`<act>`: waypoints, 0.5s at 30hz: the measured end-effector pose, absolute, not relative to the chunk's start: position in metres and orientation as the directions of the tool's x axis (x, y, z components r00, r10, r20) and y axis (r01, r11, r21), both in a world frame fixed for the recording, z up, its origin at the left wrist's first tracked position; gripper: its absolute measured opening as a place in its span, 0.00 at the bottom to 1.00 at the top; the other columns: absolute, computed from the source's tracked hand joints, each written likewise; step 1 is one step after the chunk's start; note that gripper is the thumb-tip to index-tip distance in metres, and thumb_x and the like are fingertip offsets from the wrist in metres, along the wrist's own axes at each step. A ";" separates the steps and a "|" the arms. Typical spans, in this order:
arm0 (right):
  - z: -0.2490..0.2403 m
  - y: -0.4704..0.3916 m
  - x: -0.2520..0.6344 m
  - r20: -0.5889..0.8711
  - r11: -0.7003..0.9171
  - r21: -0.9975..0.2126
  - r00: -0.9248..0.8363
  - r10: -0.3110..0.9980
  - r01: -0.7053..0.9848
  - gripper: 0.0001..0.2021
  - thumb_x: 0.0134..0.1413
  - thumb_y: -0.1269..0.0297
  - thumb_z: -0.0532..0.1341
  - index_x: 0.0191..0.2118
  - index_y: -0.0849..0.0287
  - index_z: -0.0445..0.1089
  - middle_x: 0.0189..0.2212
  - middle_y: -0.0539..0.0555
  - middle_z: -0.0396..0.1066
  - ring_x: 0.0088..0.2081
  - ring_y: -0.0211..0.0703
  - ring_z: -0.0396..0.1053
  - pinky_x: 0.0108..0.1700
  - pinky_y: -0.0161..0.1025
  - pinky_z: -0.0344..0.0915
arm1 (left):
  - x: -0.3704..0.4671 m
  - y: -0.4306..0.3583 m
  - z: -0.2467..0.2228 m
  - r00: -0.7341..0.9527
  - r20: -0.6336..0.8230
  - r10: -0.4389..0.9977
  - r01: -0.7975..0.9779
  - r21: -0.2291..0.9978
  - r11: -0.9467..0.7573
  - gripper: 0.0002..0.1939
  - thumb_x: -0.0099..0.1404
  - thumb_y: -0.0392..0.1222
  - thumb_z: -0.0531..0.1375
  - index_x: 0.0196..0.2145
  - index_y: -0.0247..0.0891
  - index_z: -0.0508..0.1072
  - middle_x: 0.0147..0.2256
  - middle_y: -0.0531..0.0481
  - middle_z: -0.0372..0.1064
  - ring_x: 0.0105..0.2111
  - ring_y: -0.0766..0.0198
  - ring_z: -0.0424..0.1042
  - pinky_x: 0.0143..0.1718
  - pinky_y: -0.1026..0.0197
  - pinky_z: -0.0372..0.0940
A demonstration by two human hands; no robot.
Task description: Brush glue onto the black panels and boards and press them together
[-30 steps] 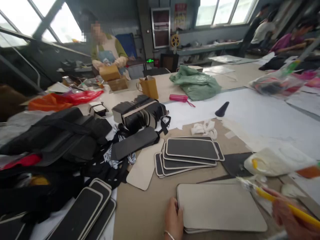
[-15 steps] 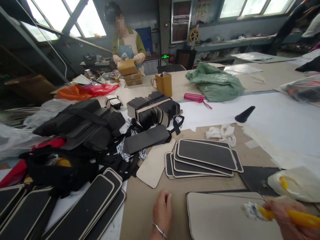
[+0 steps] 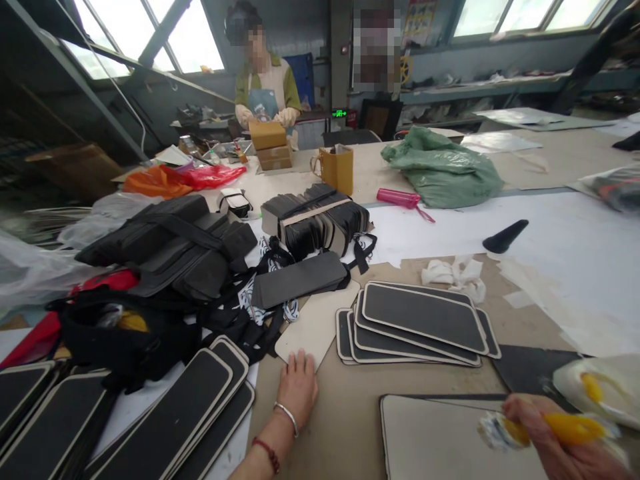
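Note:
My left hand [image 3: 299, 385] lies palm down with its fingers spread, the tips on the near end of a cream panel [image 3: 320, 325]. A silver bangle and a red bead bracelet circle that wrist. At the lower right, my right hand [image 3: 540, 427] grips a yellow-handled brush [image 3: 575, 428], its whitish bristles over a large cream panel [image 3: 445, 433]. Between and beyond the hands lies a stack of black panels with cream borders [image 3: 423, 317]. A translucent container [image 3: 607, 387] with something yellow inside stands beside my right hand.
More black panels [image 3: 175, 400] lie at the lower left, below black bags [image 3: 170, 253]. A strapped bundle [image 3: 315, 217], a pink pouch [image 3: 397, 197] and a green bag [image 3: 445, 167] lie farther back. Across the table, a person [image 3: 267, 93] handles a cardboard box [image 3: 269, 135].
My left hand has moved forward and left onto the small cream panel, and its fingers have spread. My right hand still holds the brush over the large panel. The view has shifted slightly.

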State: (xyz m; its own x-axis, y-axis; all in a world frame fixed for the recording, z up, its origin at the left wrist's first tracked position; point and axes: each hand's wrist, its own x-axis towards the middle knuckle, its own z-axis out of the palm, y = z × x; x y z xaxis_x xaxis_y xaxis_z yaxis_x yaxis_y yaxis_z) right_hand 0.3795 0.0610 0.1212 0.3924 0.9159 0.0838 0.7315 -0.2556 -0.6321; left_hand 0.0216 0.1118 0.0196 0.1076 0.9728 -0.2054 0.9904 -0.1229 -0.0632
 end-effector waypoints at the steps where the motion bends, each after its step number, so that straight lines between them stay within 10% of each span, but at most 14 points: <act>1: 0.128 0.059 0.376 0.027 -0.291 -0.640 0.400 0.916 0.711 0.26 0.42 0.33 0.49 0.26 0.51 0.69 0.27 0.55 0.72 0.34 0.53 0.70 0.37 0.46 0.67 | 0.022 0.114 0.021 0.115 -0.212 0.971 0.989 -0.069 -0.132 0.23 0.57 0.32 0.55 0.52 0.32 0.63 0.54 0.35 0.60 0.53 0.46 0.60 0.49 0.48 0.62; 10: 0.164 0.025 0.388 0.078 -0.385 -0.667 0.574 0.815 0.638 0.26 0.47 0.38 0.47 0.28 0.57 0.68 0.29 0.56 0.70 0.35 0.50 0.68 0.38 0.44 0.64 | 0.016 0.119 0.034 0.223 -0.159 0.962 0.969 -0.074 -0.237 0.19 0.59 0.24 0.48 0.47 0.28 0.67 0.48 0.35 0.67 0.47 0.52 0.68 0.44 0.52 0.67; 15: 0.142 0.011 0.374 -0.209 -0.482 -0.845 0.685 0.698 0.232 0.28 0.44 0.37 0.53 0.30 0.61 0.69 0.17 0.50 0.64 0.22 0.42 0.64 0.27 0.39 0.64 | 0.058 0.058 0.029 0.572 0.268 0.775 0.786 0.090 -0.611 0.16 0.61 0.32 0.50 0.47 0.33 0.66 0.46 0.41 0.69 0.47 0.58 0.68 0.48 0.54 0.67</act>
